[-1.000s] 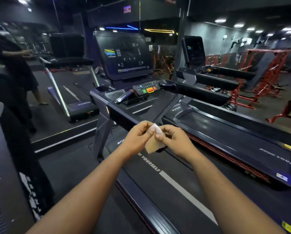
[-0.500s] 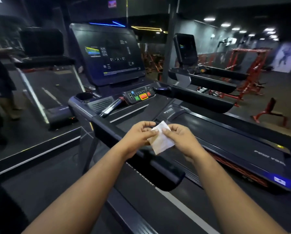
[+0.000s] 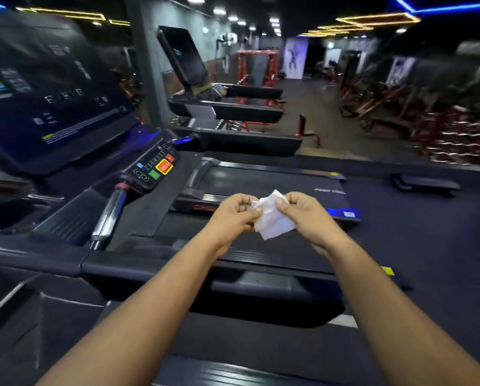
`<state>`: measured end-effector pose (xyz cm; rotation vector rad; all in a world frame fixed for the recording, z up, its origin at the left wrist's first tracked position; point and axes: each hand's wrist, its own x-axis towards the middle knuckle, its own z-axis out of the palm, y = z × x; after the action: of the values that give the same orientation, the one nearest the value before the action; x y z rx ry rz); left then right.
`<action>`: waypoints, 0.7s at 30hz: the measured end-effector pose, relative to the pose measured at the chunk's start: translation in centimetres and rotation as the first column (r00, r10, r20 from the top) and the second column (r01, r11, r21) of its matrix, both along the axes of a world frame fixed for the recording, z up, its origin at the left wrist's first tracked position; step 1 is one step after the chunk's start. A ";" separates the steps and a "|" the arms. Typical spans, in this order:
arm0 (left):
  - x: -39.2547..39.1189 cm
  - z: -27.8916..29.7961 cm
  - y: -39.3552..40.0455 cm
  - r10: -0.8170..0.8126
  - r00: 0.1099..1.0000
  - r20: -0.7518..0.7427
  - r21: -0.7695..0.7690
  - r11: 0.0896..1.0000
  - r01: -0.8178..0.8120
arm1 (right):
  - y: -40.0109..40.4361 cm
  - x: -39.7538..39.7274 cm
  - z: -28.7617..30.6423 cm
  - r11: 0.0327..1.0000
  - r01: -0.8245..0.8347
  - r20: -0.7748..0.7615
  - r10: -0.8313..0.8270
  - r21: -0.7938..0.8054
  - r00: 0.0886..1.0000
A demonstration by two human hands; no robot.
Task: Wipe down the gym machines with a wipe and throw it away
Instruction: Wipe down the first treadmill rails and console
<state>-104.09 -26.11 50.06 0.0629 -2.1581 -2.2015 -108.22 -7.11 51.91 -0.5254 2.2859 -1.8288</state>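
Subject's body in view: two forearms, bare from frame bottom to wrist. No sleeve, glove, watch, band or ring worn. Left hand (image 3: pixel 234 214) and right hand (image 3: pixel 307 215) bare; short, unpainted fingernails.

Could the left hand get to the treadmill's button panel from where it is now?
Probably yes. Nothing stands between the left hand and the button panel, up to its left. But its grip is on the wipe, shared with the right hand.
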 end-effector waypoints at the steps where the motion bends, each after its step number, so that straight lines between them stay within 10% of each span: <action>1: 0.0 0.1 0.0 -0.010 1.000 -0.014 -0.011 1.000 0.010 | 0.1 0.2 -0.2 1.000 0.028 -0.010 -0.028 -0.001 1.000; 14: 1.8 -2.0 -1.6 -0.257 0.957 -0.135 -0.381 0.905 0.189 | 0.8 7.6 -1.0 0.919 0.388 -0.170 -0.372 0.066 0.912; 18: 4.6 -3.5 -4.1 -0.537 0.833 -0.136 -0.902 0.414 0.120 | 1.5 12.7 -4.2 0.608 0.720 -0.538 -0.503 0.336 0.676; 21: 6.7 -4.5 -5.5 -0.663 0.748 -0.042 -0.996 0.090 0.023 | -1.3 15.9 -8.0 0.514 0.671 -0.583 -0.351 0.534 0.733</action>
<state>-97.42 -31.61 45.53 -1.1043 -2.8599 -0.2082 -92.28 -8.39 43.91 -0.0398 3.4687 -0.7578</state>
